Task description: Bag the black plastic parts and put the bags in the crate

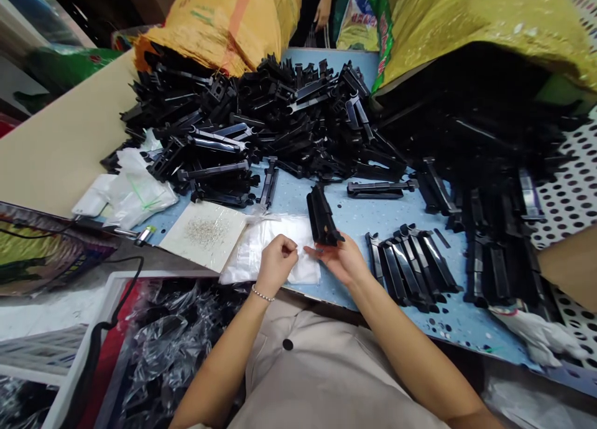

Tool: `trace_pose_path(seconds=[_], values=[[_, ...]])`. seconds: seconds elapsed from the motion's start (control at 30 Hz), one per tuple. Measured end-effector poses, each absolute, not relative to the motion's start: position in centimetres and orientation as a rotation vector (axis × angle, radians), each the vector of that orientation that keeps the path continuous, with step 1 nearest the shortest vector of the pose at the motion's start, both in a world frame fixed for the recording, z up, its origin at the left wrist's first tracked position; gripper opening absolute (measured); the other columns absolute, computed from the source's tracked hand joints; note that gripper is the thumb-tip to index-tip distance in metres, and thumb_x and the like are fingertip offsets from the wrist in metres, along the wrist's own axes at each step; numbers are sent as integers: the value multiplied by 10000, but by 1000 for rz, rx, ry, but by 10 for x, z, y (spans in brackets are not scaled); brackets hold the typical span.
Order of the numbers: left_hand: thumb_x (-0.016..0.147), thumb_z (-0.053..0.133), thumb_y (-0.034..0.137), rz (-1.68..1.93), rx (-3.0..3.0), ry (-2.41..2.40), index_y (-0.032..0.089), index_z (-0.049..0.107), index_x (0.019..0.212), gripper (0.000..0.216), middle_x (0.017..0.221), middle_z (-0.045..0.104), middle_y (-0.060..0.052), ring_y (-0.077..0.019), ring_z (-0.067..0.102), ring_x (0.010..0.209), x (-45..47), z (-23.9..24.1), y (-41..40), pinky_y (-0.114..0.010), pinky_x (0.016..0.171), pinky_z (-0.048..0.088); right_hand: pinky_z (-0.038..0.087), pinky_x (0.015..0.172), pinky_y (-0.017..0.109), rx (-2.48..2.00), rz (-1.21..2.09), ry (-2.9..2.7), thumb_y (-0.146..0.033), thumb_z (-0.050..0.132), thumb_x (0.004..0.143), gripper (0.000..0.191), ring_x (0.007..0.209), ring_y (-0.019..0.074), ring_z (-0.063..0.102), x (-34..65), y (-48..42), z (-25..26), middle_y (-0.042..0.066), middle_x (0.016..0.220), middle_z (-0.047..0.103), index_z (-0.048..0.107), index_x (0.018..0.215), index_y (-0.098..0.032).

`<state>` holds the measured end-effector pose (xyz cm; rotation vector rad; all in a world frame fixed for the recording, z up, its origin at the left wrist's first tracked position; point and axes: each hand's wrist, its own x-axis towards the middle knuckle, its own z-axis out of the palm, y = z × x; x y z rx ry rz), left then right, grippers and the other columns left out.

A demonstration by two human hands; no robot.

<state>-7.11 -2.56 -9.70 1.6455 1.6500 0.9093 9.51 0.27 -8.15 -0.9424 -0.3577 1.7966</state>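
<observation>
My right hand (342, 259) grips the near end of a long black plastic part (321, 217) that points away from me over the blue table (359, 221). My left hand (276, 264) is curled into a pinch just left of it, above a clear plastic bag (261, 242); what its fingertips hold is too small to make out. A white sheet strewn with tiny metal pieces (204, 231) lies to the left of the bag.
A big heap of black plastic parts (261, 124) covers the far table, spilling from yellow sacks (224, 18). Several parts lie in a neat row (410, 264) at my right. A white glove (536, 332) rests at the right edge. Another person's hand (321, 9) shows at the back.
</observation>
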Motion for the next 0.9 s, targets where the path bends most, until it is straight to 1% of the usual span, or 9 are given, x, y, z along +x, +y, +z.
trace_pose_path(seconds=[0.13, 0.27, 0.33, 0.4, 0.5, 0.6, 0.73, 0.83, 0.9], values=[[751, 438, -33, 773, 2039, 1671, 177, 669, 921, 355, 1038, 635, -91, -222, 581, 976, -74, -86, -32, -383, 888, 488, 565, 660, 280, -1047, 1749, -420, -300, 789, 639, 240, 615, 105, 573, 95, 0, -78, -28, 688, 633, 674, 816, -184], [777, 538, 54, 694, 2041, 1685, 168, 629, 969, 241, 988, 598, -89, -231, 578, 956, -62, -85, -31, -372, 859, 499, 561, 664, 272, -1007, 1757, -436, -284, 774, 658, 222, 635, 105, 571, 98, -3, -78, -28, 701, 634, 669, 827, -185], [778, 620, 158, 664, 2001, 1756, 167, 605, 910, 133, 941, 569, -79, -238, 579, 920, -54, -90, -29, -374, 821, 502, 570, 678, 294, -976, 1766, -408, -258, 776, 644, 195, 630, 109, 573, 98, -1, -82, -31, 685, 631, 649, 773, -187], [804, 616, 196, 632, 1962, 1786, 177, 581, 800, 41, 881, 553, -63, -223, 577, 865, -50, -95, -26, -360, 784, 494, 581, 702, 333, -956, 1764, -373, -252, 776, 643, 184, 613, 114, 577, 96, 0, -86, -34, 669, 637, 630, 738, -192], [849, 550, 165, 727, 1809, 1718, 184, 544, 687, 163, 798, 558, -35, -179, 581, 796, -57, -97, -23, -311, 753, 480, 586, 730, 378, -940, 1770, -348, -250, 780, 639, 185, 593, 119, 585, 96, 1, -91, -37, 647, 644, 620, 713, -196], [848, 567, 185, 875, 1648, 1638, 180, 550, 673, 176, 841, 596, -38, -161, 601, 810, -68, -93, -23, -278, 735, 483, 585, 722, 375, -953, 1771, -337, -251, 783, 623, 186, 590, 121, 591, 96, 0, -92, -33, 644, 647, 630, 710, -191], [822, 537, 94, 925, 1714, 1622, 175, 577, 769, 105, 922, 600, -57, -168, 607, 852, -73, -86, -29, -279, 744, 507, 581, 715, 366, -971, 1776, -351, -257, 779, 632, 187, 585, 116, 586, 95, 1, -92, -37, 646, 634, 627, 719, -192], [798, 428, -15, 758, 1996, 1698, 168, 625, 844, 273, 1003, 609, -99, -214, 594, 965, -72, -83, -34, -352, 866, 497, 579, 706, 349, -983, 1786, -369, -248, 774, 641, 177, 585, 109, 572, 93, 4, -90, -42, 635, 613, 626, 721, -193], [795, 410, -22, 610, 2088, 1753, 162, 664, 907, 333, 1029, 619, -116, -239, 593, 989, -73, -82, -35, -377, 886, 495, 581, 693, 334, -993, 1775, -363, -229, 776, 637, 174, 593, 108, 568, 96, 3, -85, -41, 644, 608, 627, 719, -193]])
